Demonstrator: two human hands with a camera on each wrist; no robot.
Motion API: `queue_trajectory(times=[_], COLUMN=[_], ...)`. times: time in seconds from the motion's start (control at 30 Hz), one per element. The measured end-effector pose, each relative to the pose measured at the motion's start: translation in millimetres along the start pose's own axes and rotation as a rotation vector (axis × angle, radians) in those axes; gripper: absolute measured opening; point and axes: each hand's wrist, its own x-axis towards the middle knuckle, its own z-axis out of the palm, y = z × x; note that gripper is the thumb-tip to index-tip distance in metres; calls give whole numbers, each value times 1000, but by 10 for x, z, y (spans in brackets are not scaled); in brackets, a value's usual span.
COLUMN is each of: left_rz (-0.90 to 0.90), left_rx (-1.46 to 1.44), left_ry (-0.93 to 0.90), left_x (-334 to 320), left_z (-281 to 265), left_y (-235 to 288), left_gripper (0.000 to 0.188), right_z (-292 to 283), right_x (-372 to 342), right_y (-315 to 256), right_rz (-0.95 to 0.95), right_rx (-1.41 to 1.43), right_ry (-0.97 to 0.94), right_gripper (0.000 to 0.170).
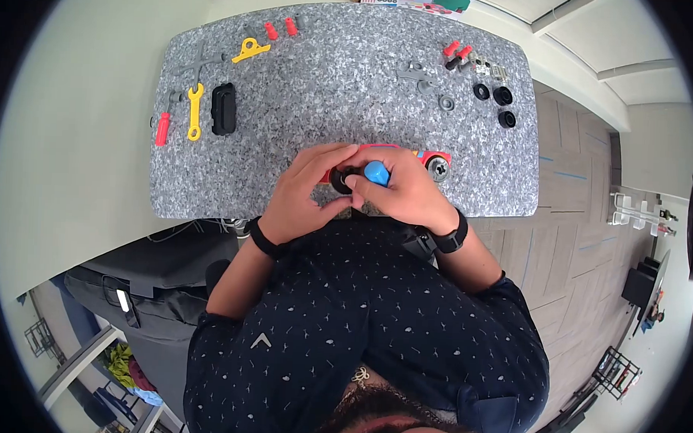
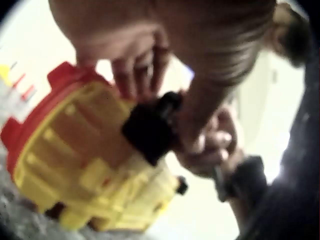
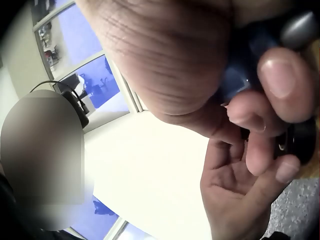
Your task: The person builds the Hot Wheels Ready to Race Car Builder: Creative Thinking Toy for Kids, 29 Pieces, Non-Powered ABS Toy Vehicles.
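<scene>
A red and yellow toy car (image 2: 85,135) is tipped on its side at the table's front edge, its yellow underside showing in the left wrist view. My left hand (image 1: 305,188) grips its left end, fingers over the far side and thumb in front, around a black wheel (image 1: 338,181). My right hand (image 1: 408,192) holds a blue-handled screwdriver (image 1: 377,172) upright against the car, close beside that wheel. The screwdriver's tip is hidden behind the fingers. On the car's right end a grey-hubbed wheel (image 1: 437,168) faces up.
On the granite-patterned table (image 1: 320,86), a yellow wrench (image 1: 195,112), red screwdriver (image 1: 162,130), black tray-shaped part (image 1: 223,109) and yellow part (image 1: 250,51) lie to the left. Black wheels (image 1: 503,95), grey parts (image 1: 424,78) and red pieces (image 1: 451,48) lie at the far right.
</scene>
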Motion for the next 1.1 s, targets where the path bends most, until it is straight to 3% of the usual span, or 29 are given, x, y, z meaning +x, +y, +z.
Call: queue_trajectory(times=[0.1, 0.2, 0.3, 0.5, 0.63, 0.73, 0.87, 1.1], left_rz=[-14, -39, -8, -6, -145, -101, -57, 10], left_rx=[-9, -64, -86, -125, -168, -170, -140, -220], left_ry=[2, 30, 40, 61, 41, 50, 21, 76], left_x=[-7, 3, 41, 36, -30, -7, -27, 16], left_z=[-1, 15, -12, 47, 67, 47, 54, 83], left_y=[-22, -7, 18, -78, -104, -71, -135, -128], left_gripper=[82, 80, 78, 61, 48, 41, 40, 37], right_z=[24, 6, -23, 146, 183, 163, 54, 21], right_x=[-8, -78, -87, 37, 168, 135, 159, 29], right_y=[-107, -161, -88, -183, -140, -260, -348, -290], right_rz=[27, -78, -189, -585, -608, -595, -685, -631], right_rx=[45, -56, 429, 581, 378, 116, -20, -111], right_ry=[3, 74, 106, 176, 111, 91, 49, 108], right_gripper=[19, 26, 31, 28, 25, 23, 38, 32])
